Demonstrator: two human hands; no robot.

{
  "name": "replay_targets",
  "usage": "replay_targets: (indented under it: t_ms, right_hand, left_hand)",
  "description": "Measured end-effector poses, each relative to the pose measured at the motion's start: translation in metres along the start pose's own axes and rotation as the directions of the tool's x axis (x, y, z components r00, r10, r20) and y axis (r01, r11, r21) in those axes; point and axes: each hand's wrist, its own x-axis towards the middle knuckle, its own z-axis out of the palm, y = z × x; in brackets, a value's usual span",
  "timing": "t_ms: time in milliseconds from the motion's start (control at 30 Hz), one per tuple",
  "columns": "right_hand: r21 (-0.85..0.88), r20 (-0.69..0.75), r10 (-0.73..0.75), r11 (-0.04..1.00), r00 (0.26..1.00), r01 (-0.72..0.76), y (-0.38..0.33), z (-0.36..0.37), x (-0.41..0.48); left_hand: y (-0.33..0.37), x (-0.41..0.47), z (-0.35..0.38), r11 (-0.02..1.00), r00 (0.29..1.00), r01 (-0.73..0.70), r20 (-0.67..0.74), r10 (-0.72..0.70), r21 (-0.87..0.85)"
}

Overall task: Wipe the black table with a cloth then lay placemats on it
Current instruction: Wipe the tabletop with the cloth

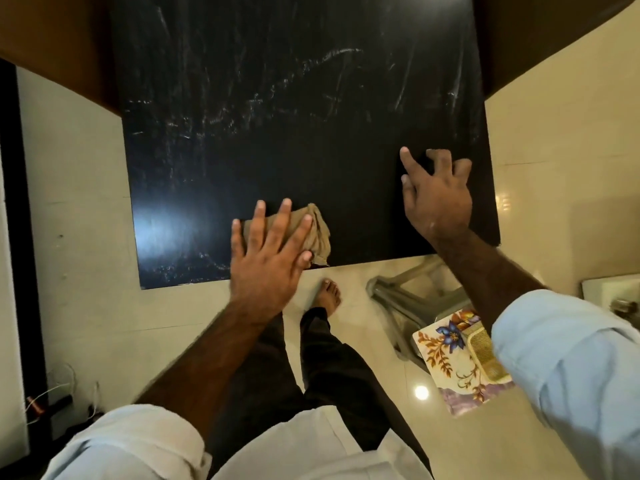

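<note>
The black table (277, 133) fills the upper middle of the head view, its top streaked with pale smears. A crumpled beige cloth (313, 233) lies near the table's front edge. My left hand (268, 258) lies over the cloth's left part with fingers straight and spread. My right hand (434, 195) is over the table's right front area, fingers spread and slightly bent, fingertips at the surface, holding nothing. Floral placemats (450, 358) lie stacked on a grey plastic stool (398, 296) at the lower right.
Glossy cream floor tiles (76, 220) surround the table. My bare foot (327, 294) and dark trousers stand just before the front edge. Brown surfaces flank the table's far corners. Wires lie at the lower left (52, 400).
</note>
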Motion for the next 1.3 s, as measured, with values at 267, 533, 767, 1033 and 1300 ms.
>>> replay_targets:
  t_ms: [267,533,767,1033,1300]
  right_hand:
    - [0.091,-0.127,0.052,0.995,0.991,-0.041,0.041,0.015,-0.03]
    - [0.127,-0.289,0.058,0.992,0.956,-0.022,0.04,0.047,-0.04]
    - [0.179,-0.346,0.061,0.984,0.936,0.002,0.041,0.052,-0.04]
    - [0.17,-0.27,0.05,0.985,0.962,-0.003,0.038,0.046,-0.045]
    - [0.187,-0.268,0.053,0.982,0.962,-0.002,0.035,0.046,-0.048]
  left_hand:
    - [0.128,0.039,0.006,0.984,0.984,-0.174,0.021,0.174,-0.027]
    - [0.069,0.015,0.011,0.987,0.987,-0.158,0.005,0.158,0.022]
    - [-0.009,-0.02,0.004,0.984,0.983,0.179,-0.04,-0.179,0.005]
    - [0.083,0.008,0.013,0.989,0.989,-0.144,0.013,0.145,-0.028]
    - [-0.076,-0.065,0.01,0.975,0.972,0.224,-0.076,-0.224,-0.005]
